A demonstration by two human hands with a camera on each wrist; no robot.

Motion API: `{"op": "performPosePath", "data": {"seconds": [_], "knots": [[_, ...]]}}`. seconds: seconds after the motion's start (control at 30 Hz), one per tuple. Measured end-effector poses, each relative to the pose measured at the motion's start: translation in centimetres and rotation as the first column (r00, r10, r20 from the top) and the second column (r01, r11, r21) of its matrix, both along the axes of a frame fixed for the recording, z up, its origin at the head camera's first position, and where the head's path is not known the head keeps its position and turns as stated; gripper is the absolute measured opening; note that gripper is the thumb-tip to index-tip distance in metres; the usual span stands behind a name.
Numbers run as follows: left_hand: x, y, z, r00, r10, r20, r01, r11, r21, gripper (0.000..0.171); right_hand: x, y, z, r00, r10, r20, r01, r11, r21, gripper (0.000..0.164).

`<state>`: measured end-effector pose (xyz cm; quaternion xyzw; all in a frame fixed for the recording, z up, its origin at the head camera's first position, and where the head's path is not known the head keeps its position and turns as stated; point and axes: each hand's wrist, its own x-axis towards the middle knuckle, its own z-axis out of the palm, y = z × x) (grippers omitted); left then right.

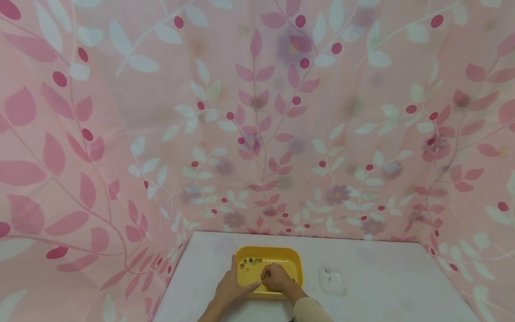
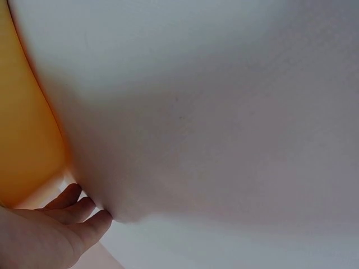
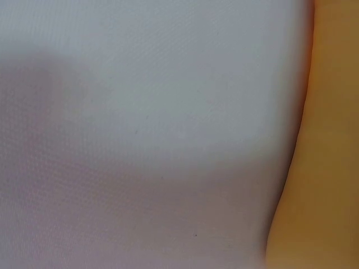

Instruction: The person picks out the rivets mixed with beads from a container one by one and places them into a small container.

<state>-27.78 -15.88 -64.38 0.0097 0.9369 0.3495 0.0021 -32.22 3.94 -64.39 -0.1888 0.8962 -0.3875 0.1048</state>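
Note:
A yellow tray [image 1: 277, 252] stands on the white table, with several glass marbles [image 1: 251, 260] along its far left part. My left hand [image 1: 231, 286] grips the tray's left front corner, the thumb over the front rim and the fingers along the left outer side. In the left wrist view, the fingertips [image 2: 101, 219] meet the table beside the tray wall [image 2: 28, 123]. Inside the tray, my right hand [image 1: 276, 277] has curled fingers and pinches what looks like a marble, mostly hidden. The right wrist view shows the tray wall [image 3: 322, 145] and no hand.
Right of the tray lies a small clear dish [image 1: 332, 282] with small clear pieces in it. The white table [image 1: 386, 277] reaches back to a pink leaf-patterned curtain [image 1: 257, 156], which also hangs along the left and right sides.

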Motion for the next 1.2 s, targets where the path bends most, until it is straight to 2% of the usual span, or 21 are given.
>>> {"op": "performPosePath", "data": {"seconds": [0.3,0.5,0.87,1.2], "knots": [[-0.2,0.0,-0.4,1.000,0.017,-0.001,-0.017,1.000,-0.005,0.134,0.4,-0.1,0.5,0.998,-0.031,0.051,0.030,1.000,0.008,0.005],[-0.1,0.0,-0.4,1.000,0.019,0.005,-0.019,1.000,-0.017,0.133,0.8,-0.2,1.0,0.998,-0.027,0.048,0.027,1.000,-0.010,0.007],[-0.2,-0.1,-0.7,1.000,0.008,-0.010,-0.008,1.000,-0.003,0.131,0.7,-0.1,0.3,0.998,-0.037,0.041,0.037,0.999,0.001,0.011],[-0.1,0.0,-0.5,1.000,0.021,-0.014,-0.022,1.000,-0.021,0.134,0.2,0.1,-0.2,0.995,-0.082,0.050,0.085,0.994,-0.067,0.007]]}}
